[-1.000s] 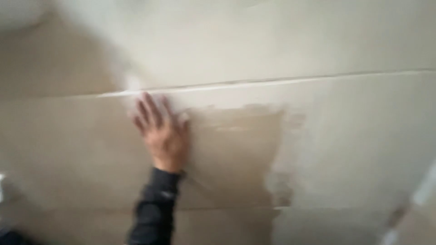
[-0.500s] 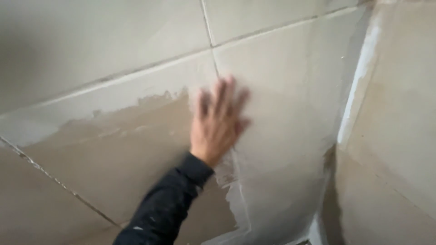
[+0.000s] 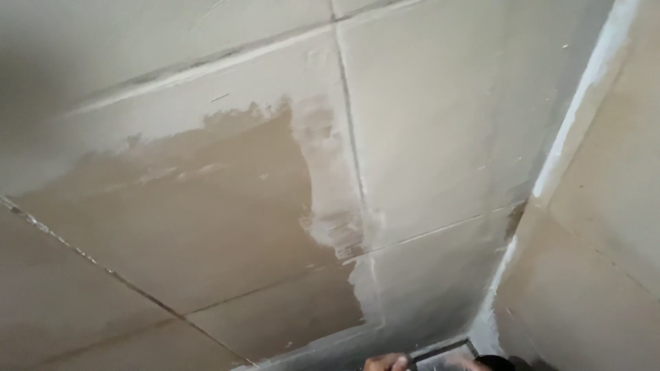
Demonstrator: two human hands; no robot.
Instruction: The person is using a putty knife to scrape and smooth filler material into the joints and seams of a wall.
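One hand (image 3: 386,362) at bottom edge, grip unclear, beside flat metal blade (image 3: 443,358), long axis sideways, tiled wall (image 3: 440,137) above.

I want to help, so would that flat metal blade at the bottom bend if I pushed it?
Probably only slightly: the blade looks like thin, flat metal. It likely feels light, as fingers seem to steady it. Mostly cut off, so unsure.

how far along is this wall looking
Done: a tan patch across the middle tiles looks wiped free of pale film. In hand: a hand sits at the bottom edge beside a flat tool; its grip is cut off. Left: the hazy tiles right and above.
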